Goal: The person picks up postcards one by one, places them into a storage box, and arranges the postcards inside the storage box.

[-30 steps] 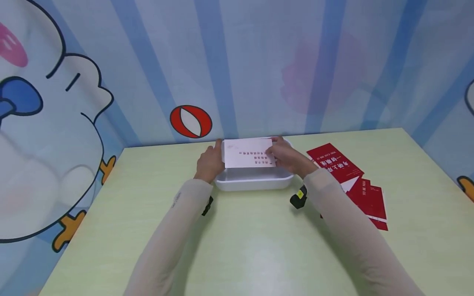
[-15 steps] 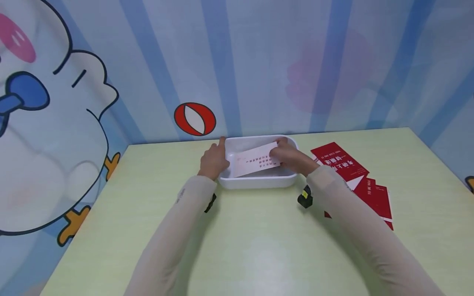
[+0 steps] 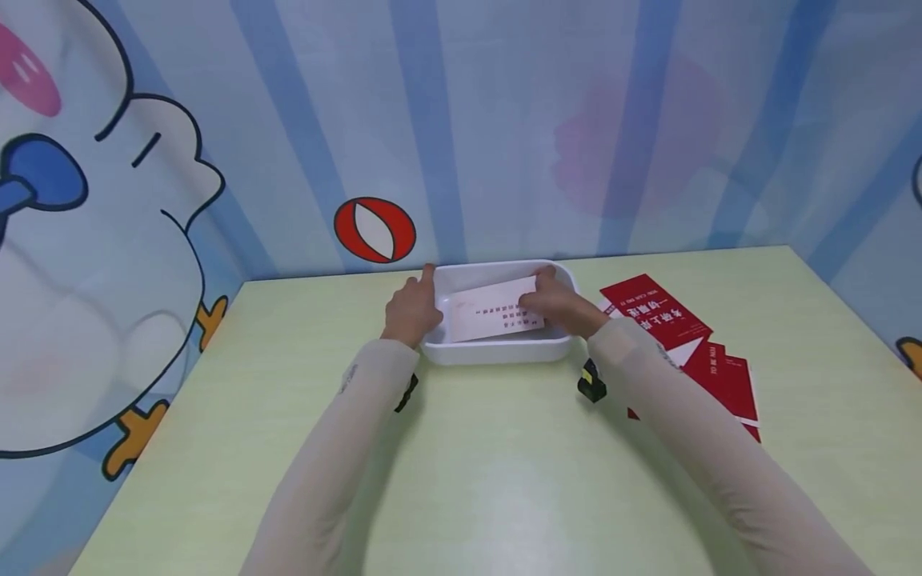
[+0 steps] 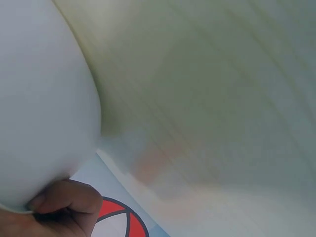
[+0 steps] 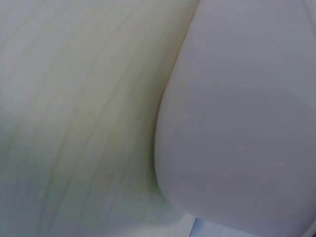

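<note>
A white rectangular tray (image 3: 497, 354) stands near the back edge of the table. My left hand (image 3: 414, 310) grips its left end; in the left wrist view, curled fingers (image 4: 81, 200) hook round the rim. Inside the tray is a pale pink card (image 3: 479, 314) with printed lines of characters, slanted with its right end higher. The right hand (image 3: 563, 306) reaches over the tray's right side and pinches the card's right end, thumb on top. In the right wrist view only the tray's outer wall (image 5: 237, 123) and the table show, with the hand out of sight.
Several red cards with white print lie overlapping to the right, one red card (image 3: 657, 310) further back and another red card (image 3: 720, 384) partly under the right sleeve (image 3: 648, 376). A patterned blue wall (image 3: 490, 160) rises directly behind the pale table (image 3: 468, 464).
The pale card has gone from being held level above the tray down into it, turning to a slant. My left hand keeps its place at the tray's left end.
</note>
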A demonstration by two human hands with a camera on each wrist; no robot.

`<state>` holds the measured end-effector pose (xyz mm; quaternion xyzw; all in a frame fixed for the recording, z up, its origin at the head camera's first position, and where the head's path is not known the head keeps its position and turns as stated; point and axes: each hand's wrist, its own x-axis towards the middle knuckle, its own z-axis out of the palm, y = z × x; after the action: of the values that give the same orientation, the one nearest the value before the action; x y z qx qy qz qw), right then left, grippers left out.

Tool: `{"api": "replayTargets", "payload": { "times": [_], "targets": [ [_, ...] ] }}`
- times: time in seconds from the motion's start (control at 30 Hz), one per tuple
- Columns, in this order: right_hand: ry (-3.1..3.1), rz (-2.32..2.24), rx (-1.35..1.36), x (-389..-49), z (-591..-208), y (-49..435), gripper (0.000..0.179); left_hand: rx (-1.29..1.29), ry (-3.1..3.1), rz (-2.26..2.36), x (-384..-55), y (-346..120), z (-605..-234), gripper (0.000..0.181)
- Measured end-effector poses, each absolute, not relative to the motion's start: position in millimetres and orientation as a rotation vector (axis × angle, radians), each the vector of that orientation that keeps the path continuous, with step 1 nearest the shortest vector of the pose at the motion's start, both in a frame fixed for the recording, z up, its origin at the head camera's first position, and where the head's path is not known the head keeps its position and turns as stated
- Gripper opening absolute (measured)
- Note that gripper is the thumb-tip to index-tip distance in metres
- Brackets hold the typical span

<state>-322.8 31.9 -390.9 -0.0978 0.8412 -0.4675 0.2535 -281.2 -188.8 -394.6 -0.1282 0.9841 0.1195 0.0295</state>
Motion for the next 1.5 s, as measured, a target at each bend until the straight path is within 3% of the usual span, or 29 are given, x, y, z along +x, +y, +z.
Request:
{"api": "replayTargets", "payload": {
  "times": [0.43,0.77,1.5],
  "targets": [
    [2.4,-1.058,-0.221,-321.7,-390.7,26.4,0.091,-0.404,3.049,0.385,-279.6,-189.5,-395.5,0.074],
    [2.623,-0.858,-0.363,-310.7,-391.6,26.3,0.069,-0.422,3.03,0.407,-276.7,-190.2,-398.4,0.075],
    [2.806,-0.633,-0.431,-304.8,-391.7,25.1,0.052,-0.403,3.046,0.389,-277.6,-185.9,-392.5,0.076]
  ]
}}
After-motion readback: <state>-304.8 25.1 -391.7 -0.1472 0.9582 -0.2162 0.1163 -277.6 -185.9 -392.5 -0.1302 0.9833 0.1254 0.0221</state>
